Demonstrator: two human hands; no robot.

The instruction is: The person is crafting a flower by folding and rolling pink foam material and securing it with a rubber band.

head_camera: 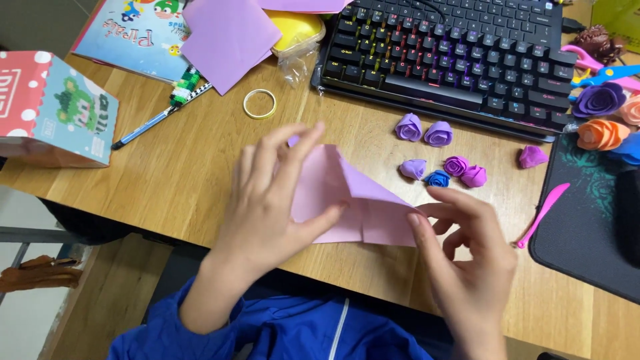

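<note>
A sheet of light purple paper [363,200], partly folded, lies on the wooden desk [193,173] near its front edge. My left hand [267,200] presses on the paper's left side, thumb on its face and fingers over the top fold. My right hand [467,253] pinches the paper's right corner between thumb and forefinger. Behind the paper sit several small folded paper roses [440,170], purple, blue and magenta.
A black keyboard [453,53] spans the back. More purple sheets [227,37], a tape ring [259,103], a pen [150,123], a booklet [133,33] and a printed box [53,110] lie at left. A dark mat [587,227], pink tool [543,213] and larger paper flowers [603,113] are at right.
</note>
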